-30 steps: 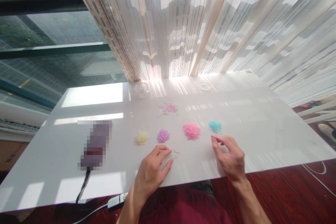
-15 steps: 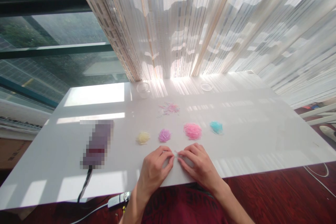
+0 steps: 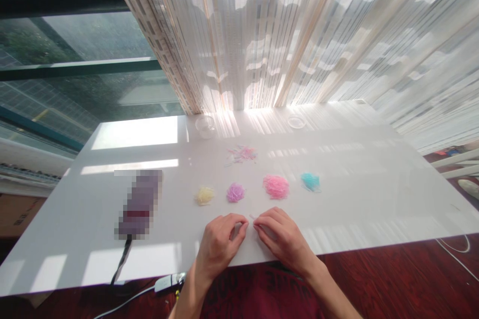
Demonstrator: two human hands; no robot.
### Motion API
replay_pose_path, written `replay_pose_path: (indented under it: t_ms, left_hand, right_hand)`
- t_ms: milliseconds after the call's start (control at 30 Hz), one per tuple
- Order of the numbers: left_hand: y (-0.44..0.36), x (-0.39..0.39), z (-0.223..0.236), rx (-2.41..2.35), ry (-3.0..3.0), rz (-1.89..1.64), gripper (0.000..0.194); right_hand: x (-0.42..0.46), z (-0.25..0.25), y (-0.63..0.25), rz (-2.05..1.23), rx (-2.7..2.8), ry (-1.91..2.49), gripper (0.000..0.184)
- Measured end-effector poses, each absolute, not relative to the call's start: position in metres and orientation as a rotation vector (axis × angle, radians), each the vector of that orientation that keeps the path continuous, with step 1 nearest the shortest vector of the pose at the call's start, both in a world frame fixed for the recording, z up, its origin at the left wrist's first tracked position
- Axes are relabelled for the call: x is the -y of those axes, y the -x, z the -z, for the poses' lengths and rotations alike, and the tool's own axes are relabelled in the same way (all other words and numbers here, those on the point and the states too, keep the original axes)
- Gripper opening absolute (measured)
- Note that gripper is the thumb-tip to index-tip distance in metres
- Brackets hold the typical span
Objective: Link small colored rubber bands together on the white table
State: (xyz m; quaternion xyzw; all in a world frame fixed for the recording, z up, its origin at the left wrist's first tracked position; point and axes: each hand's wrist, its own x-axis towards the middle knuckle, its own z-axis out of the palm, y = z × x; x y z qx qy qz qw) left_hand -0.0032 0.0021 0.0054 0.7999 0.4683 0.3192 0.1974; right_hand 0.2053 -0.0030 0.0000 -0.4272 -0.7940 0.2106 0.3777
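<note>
Narrow at the grip of the left hand (image 3: 223,240), thumb and forefinger rounded tip to tip; likewise narrow at the right hand (image 3: 282,235), fingers bunched, cannot tell whether clasping the thin strand (image 3: 252,216) at its fingertips. Both forearms (image 3: 335,285) angled inward over the near edge of the bench (image 3: 374,184). Farther in, running toward the right edge: yellow pile (image 3: 204,195), purple pile (image 3: 235,192), pink pile (image 3: 276,187), blue pile (image 3: 311,182). Toward the far edge, mixed pile (image 3: 244,153), then two clear dishes (image 3: 205,134).

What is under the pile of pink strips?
White tabletop shows all around the pile of pink strips, which lies on it. The patch directly beneath is covered by the strips, so it cannot be seen.
</note>
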Motion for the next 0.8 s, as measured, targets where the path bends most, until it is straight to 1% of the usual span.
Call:
replay_pose_path:
  t_ms: [433,567,800]
  left_hand:
    - [0.0072,0.0005,-0.0005,-1.284,-1.999,-0.992,0.012]
    - [0.0067,0.0009,-0.0014,-1.329,-1.905,-1.057,0.009]
    - [0.0068,0.0009,-0.0052,-1.333,-1.824,-1.082,0.011]
  right_hand:
    - [0.0032,0.0003,-0.2073,-0.579,1.895,1.077,0.019]
    - [0.0043,0.0004,-0.2080,-0.565,1.908,1.080,0.019]
    - [0.0028,0.0010,-0.2053,-0.516,1.992,1.112,0.016]
